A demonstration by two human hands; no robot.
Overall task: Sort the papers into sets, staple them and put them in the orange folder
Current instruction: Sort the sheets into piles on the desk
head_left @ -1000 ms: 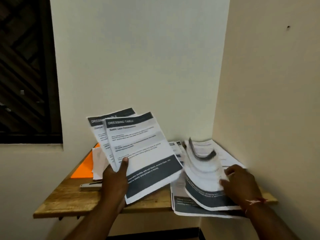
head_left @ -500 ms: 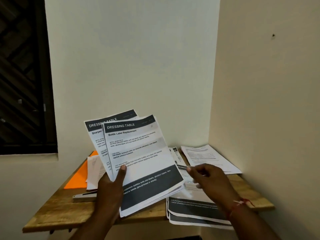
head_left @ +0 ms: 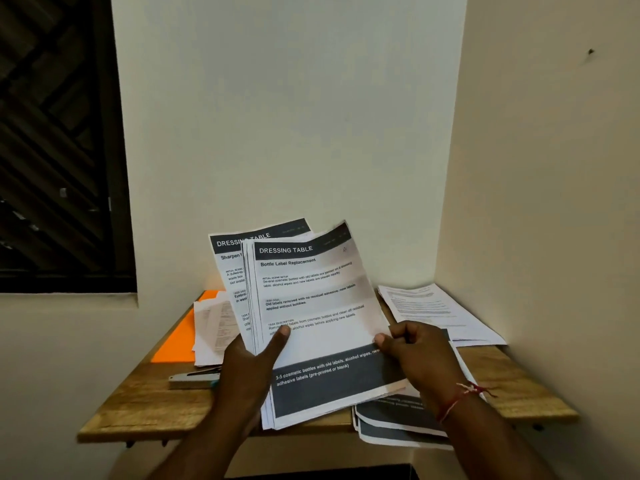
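I hold a stack of printed papers headed "DRESSING TABLE" upright above the shelf. My left hand grips its lower left edge, thumb on the front sheet. At the right edge my right hand pinches the same stack. One sheet sticks out behind at the upper left. The orange folder lies flat at the shelf's back left, partly under loose white sheets. A grey stapler rests on the wood just left of my left hand. More dark-banded papers lie below my right wrist, overhanging the front edge.
The small wooden shelf sits in a corner between two pale walls. A separate pile of text sheets lies at the back right. A dark window grille fills the left side.
My right hand left the pile on the shelf and came up to grip the right edge of the held stack. The stack has risen and turned more upright.
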